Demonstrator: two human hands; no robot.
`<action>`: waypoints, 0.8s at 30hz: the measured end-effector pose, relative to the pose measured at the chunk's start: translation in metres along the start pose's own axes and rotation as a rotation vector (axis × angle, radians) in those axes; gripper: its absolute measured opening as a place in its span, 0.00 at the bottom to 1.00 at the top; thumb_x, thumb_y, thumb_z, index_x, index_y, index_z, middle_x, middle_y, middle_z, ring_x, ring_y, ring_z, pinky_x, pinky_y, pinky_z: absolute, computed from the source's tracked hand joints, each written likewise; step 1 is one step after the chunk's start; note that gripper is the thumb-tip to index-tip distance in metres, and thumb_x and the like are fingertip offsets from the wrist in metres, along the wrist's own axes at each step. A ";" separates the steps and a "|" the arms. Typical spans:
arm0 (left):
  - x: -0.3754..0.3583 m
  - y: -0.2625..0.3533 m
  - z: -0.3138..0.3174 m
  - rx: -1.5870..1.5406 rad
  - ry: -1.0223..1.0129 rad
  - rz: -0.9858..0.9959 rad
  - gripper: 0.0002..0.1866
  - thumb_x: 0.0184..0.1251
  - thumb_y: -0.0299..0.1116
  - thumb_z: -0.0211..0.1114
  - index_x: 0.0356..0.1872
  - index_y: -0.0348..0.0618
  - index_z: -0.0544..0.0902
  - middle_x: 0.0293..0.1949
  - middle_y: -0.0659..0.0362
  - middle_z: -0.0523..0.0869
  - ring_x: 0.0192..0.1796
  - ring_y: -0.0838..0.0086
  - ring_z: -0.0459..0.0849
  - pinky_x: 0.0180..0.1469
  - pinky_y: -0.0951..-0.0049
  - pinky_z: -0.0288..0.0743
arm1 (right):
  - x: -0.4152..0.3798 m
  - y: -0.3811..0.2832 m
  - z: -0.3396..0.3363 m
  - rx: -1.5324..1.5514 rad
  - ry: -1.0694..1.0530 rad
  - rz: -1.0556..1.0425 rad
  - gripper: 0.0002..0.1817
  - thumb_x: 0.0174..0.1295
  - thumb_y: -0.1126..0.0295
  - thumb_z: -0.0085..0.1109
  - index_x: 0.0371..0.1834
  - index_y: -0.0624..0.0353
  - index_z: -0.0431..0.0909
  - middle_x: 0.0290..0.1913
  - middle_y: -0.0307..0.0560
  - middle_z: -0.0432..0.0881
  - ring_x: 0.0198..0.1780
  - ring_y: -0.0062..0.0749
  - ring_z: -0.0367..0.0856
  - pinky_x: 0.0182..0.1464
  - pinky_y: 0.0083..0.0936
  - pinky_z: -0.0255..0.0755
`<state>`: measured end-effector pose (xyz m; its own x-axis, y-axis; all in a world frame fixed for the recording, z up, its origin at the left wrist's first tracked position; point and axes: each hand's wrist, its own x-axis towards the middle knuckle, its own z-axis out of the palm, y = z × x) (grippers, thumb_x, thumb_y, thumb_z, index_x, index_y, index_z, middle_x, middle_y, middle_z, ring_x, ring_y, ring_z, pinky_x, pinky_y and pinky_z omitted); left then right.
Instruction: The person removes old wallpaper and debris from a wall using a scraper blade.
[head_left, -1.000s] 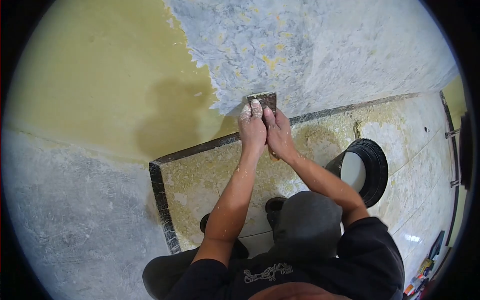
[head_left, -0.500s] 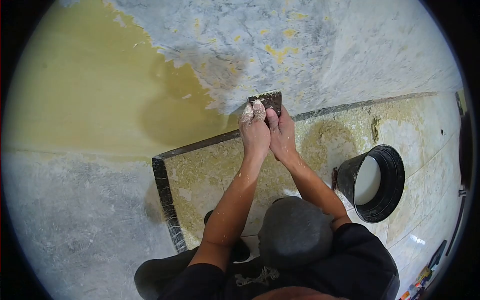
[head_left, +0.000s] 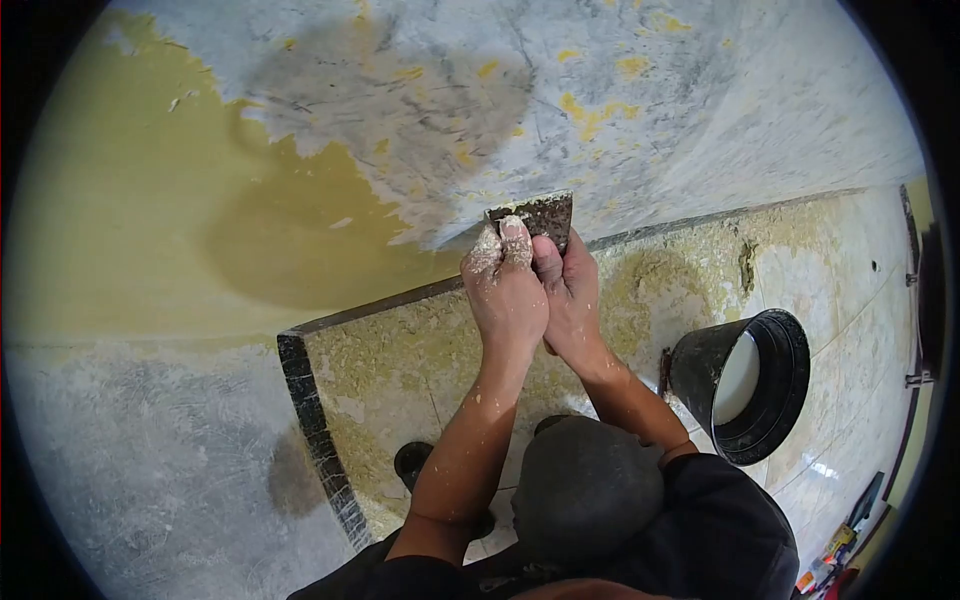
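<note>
Both my hands grip one scraper (head_left: 540, 215), its dark blade pressed flat against the wall low down, just above the dark skirting strip (head_left: 400, 298). My left hand (head_left: 503, 285), dusted with white powder, presses its fingertips on the blade's back. Beside it, my right hand (head_left: 572, 295) wraps the handle, which is hidden in the palm. The blade sits at the border between yellow paint (head_left: 200, 220) and bare grey-white scraped wall (head_left: 600, 90).
A black bucket (head_left: 745, 385) with pale liquid stands on the tiled floor (head_left: 420, 360) at the right, among yellow paint scrapings. My dark shoes (head_left: 412, 462) and bent knee (head_left: 585, 480) are below. Small tools lie at the lower right edge (head_left: 840, 545).
The view has tilted, showing more scraped wall above. My hands and the scraper have dropped slightly and look closer; the bucket has shifted a little left in the picture.
</note>
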<state>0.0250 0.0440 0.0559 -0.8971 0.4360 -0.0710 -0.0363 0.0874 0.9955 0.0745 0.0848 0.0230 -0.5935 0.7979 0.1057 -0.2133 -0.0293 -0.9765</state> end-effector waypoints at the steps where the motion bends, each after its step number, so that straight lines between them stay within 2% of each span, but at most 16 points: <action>1: 0.000 0.003 0.001 -0.004 -0.001 -0.003 0.13 0.76 0.33 0.55 0.40 0.30 0.81 0.33 0.59 0.82 0.36 0.76 0.75 0.41 0.71 0.71 | 0.002 0.000 -0.001 -0.006 0.000 0.001 0.16 0.75 0.62 0.47 0.49 0.67 0.74 0.33 0.45 0.81 0.33 0.21 0.74 0.37 0.24 0.72; 4: -0.002 0.004 0.003 -0.108 0.009 -0.047 0.13 0.75 0.32 0.56 0.38 0.31 0.80 0.32 0.61 0.80 0.35 0.79 0.73 0.40 0.73 0.70 | 0.001 -0.004 -0.003 -0.040 -0.001 -0.036 0.16 0.75 0.62 0.48 0.49 0.67 0.74 0.32 0.46 0.82 0.33 0.22 0.74 0.36 0.26 0.72; 7: -0.003 0.002 0.004 -0.047 0.035 -0.003 0.13 0.75 0.33 0.56 0.36 0.31 0.80 0.31 0.62 0.80 0.35 0.79 0.72 0.39 0.73 0.69 | 0.001 -0.011 -0.005 -0.130 -0.001 -0.007 0.17 0.74 0.60 0.48 0.48 0.67 0.73 0.31 0.49 0.82 0.31 0.25 0.76 0.36 0.28 0.73; 9: -0.004 0.007 0.005 -0.130 0.037 0.022 0.13 0.75 0.34 0.56 0.35 0.33 0.80 0.31 0.63 0.79 0.35 0.80 0.72 0.40 0.74 0.69 | 0.003 -0.009 -0.007 -0.183 -0.011 -0.040 0.19 0.74 0.59 0.48 0.48 0.67 0.73 0.29 0.52 0.82 0.30 0.27 0.78 0.35 0.29 0.73; 10: -0.007 0.011 0.005 -0.125 0.041 0.011 0.13 0.75 0.34 0.56 0.35 0.33 0.80 0.31 0.63 0.79 0.35 0.80 0.72 0.40 0.74 0.69 | 0.003 -0.010 -0.006 -0.183 -0.013 -0.028 0.19 0.74 0.59 0.48 0.48 0.67 0.73 0.29 0.52 0.82 0.30 0.27 0.78 0.35 0.29 0.73; 12: -0.003 0.022 0.004 -0.170 0.062 0.066 0.12 0.75 0.32 0.56 0.35 0.34 0.80 0.31 0.64 0.79 0.35 0.80 0.72 0.41 0.75 0.69 | 0.011 -0.017 0.000 -0.133 -0.013 -0.135 0.19 0.74 0.58 0.47 0.48 0.67 0.73 0.29 0.53 0.81 0.29 0.28 0.78 0.35 0.29 0.73; 14: 0.001 0.021 -0.001 -0.176 0.034 0.036 0.11 0.75 0.32 0.57 0.36 0.34 0.80 0.33 0.64 0.80 0.37 0.81 0.74 0.42 0.76 0.70 | 0.011 -0.021 0.003 -0.107 -0.017 -0.104 0.19 0.74 0.58 0.47 0.48 0.67 0.73 0.30 0.53 0.82 0.30 0.28 0.78 0.35 0.29 0.73; 17: 0.000 0.002 -0.002 -0.146 0.027 0.066 0.12 0.74 0.33 0.58 0.39 0.33 0.81 0.35 0.63 0.82 0.39 0.80 0.75 0.43 0.75 0.71 | 0.007 -0.005 0.003 -0.076 -0.004 -0.079 0.19 0.74 0.58 0.48 0.48 0.66 0.74 0.30 0.53 0.82 0.30 0.29 0.79 0.35 0.29 0.73; 20: 0.000 -0.031 0.002 -0.050 0.104 -0.021 0.12 0.74 0.33 0.58 0.42 0.33 0.82 0.37 0.62 0.83 0.40 0.79 0.76 0.44 0.74 0.71 | -0.002 0.027 -0.002 -0.066 0.009 -0.068 0.18 0.74 0.58 0.48 0.49 0.66 0.74 0.31 0.54 0.82 0.30 0.30 0.80 0.35 0.29 0.73; 22: -0.001 -0.026 0.003 0.075 0.152 0.001 0.19 0.74 0.42 0.55 0.43 0.31 0.82 0.35 0.44 0.85 0.38 0.54 0.82 0.45 0.61 0.72 | -0.001 0.020 0.000 -0.076 0.005 -0.054 0.18 0.74 0.59 0.48 0.49 0.67 0.74 0.31 0.55 0.82 0.31 0.31 0.80 0.35 0.29 0.73; 23: -0.002 -0.023 0.002 0.065 0.141 -0.058 0.11 0.75 0.32 0.58 0.44 0.32 0.81 0.40 0.60 0.83 0.40 0.77 0.77 0.45 0.74 0.72 | 0.002 0.015 0.000 -0.137 0.012 -0.100 0.18 0.74 0.59 0.48 0.48 0.67 0.74 0.31 0.56 0.82 0.31 0.33 0.81 0.35 0.30 0.73; 24: 0.001 -0.016 -0.001 0.066 0.138 -0.065 0.11 0.75 0.32 0.58 0.44 0.32 0.81 0.40 0.60 0.83 0.40 0.77 0.77 0.45 0.74 0.72 | 0.004 0.007 0.001 -0.200 0.020 -0.140 0.18 0.74 0.60 0.48 0.48 0.67 0.73 0.31 0.57 0.82 0.30 0.34 0.81 0.35 0.30 0.73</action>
<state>0.0243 0.0425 0.0404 -0.9459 0.3009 -0.1217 -0.0717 0.1720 0.9825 0.0701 0.0869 0.0163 -0.5532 0.7974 0.2409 -0.1332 0.2008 -0.9705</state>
